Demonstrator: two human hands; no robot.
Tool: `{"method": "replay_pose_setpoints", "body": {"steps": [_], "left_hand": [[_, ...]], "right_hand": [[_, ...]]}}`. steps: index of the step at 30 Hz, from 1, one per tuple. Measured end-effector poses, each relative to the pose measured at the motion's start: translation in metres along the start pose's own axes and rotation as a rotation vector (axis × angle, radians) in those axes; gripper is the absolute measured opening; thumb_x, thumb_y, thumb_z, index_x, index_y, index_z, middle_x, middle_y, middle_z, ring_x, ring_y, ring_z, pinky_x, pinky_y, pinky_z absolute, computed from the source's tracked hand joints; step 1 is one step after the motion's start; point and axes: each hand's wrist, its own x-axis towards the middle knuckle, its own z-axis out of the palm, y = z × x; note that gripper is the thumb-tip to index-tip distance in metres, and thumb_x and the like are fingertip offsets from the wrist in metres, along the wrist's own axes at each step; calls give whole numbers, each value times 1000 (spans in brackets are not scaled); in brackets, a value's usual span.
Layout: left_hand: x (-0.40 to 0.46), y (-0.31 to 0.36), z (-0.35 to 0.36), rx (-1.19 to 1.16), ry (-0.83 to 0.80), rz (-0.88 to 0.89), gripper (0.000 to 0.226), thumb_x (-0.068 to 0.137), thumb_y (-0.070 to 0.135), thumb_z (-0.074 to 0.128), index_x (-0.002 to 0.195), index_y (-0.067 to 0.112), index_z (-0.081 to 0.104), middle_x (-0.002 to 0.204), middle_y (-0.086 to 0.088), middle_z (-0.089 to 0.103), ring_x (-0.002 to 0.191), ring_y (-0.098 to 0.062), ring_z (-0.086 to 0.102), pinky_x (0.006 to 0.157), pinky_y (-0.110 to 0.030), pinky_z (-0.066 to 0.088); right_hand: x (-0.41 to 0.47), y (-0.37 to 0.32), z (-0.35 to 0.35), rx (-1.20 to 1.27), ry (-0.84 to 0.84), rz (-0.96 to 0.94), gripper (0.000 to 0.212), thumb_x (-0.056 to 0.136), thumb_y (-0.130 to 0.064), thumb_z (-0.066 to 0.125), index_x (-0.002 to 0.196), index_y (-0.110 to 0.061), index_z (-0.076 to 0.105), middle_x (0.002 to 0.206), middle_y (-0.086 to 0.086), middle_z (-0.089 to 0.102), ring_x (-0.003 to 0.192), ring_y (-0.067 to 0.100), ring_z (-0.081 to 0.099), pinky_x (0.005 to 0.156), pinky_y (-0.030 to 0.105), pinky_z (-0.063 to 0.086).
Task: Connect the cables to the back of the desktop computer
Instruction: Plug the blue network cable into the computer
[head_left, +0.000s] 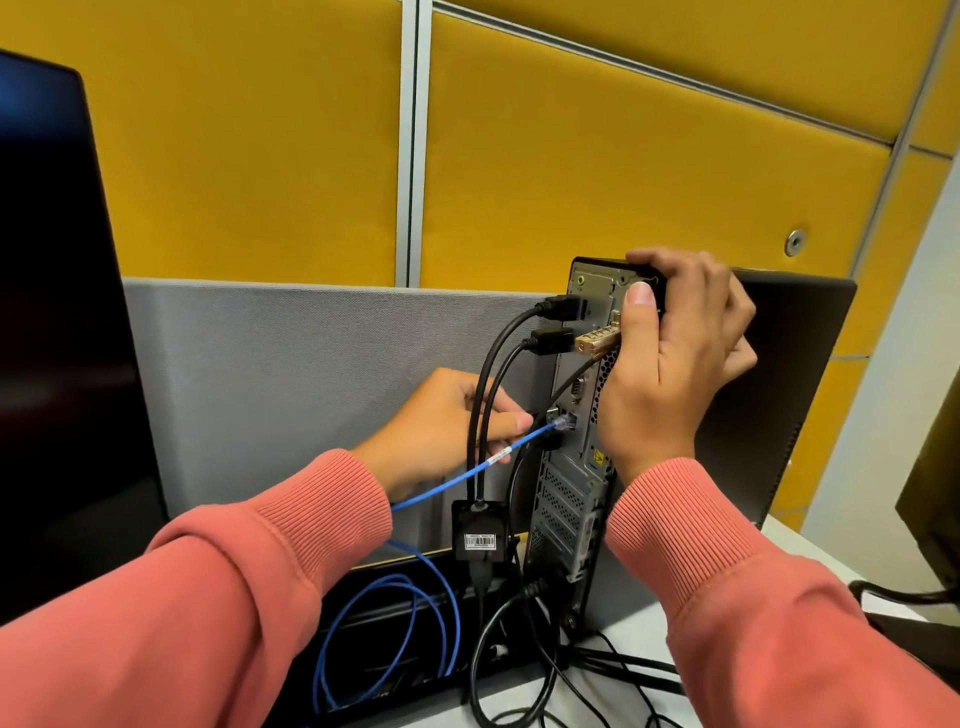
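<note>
Blue cable (457, 475), black computer (779, 389), yellow wall panels (623, 182), salmon-pink ribbed sleeves (727, 545).

Yellow padded wall panels (623, 156), grey desk divider (311, 353), white desk (623, 639)

From here I can't read the small barcode label (479, 541) on the black adapter box. The black flat monitor (57, 312) runs off the left edge. The right hand (675, 353) hides the tower's upper rear ports.
</note>
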Motion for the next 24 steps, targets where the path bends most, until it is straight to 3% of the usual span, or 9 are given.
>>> {"method": "replay_pose_setpoints", "body": {"steps": [7,11,15,21,24], "left_hand": [[0,0,7,-40,47,22,10,92,8,76,82,6,75,72,-10,76,69,-21,70,65,-26,58],[-1,1,6,24,39,36,13,92,10,76,87,-2,74,79,-22,76,62,-18,70,61,-22,57],[0,1,6,54,23,50,16,93,11,75,86,-3,73,79,-30,72,57,-21,63,56,-27,55],[8,7,4,71,0,42,18,90,11,79,85,-6,73,62,-7,70,48,-12,59,47,-19,47],[11,9,2,10,-27,22,19,89,8,79,88,-10,72,66,-12,71,47,-11,58,46,-17,46]], "right_hand": [[0,-1,0,12,-1,5,24,99,-27,46,116,-31,62,124,-21,52,136,9,35,105,45,25],[-1,-1,0,12,-3,2,24,99,-27,47,117,-30,63,123,-24,49,136,10,36,105,44,25],[0,-1,0,14,-6,-1,23,98,-26,49,117,-30,63,122,-27,46,136,9,35,104,43,25],[-1,-1,0,13,-8,2,23,99,-26,49,116,-31,62,121,-28,45,136,8,35,106,46,26],[0,-1,0,12,-2,2,23,99,-26,49,116,-31,62,121,-29,45,136,8,35,106,47,26]]}}
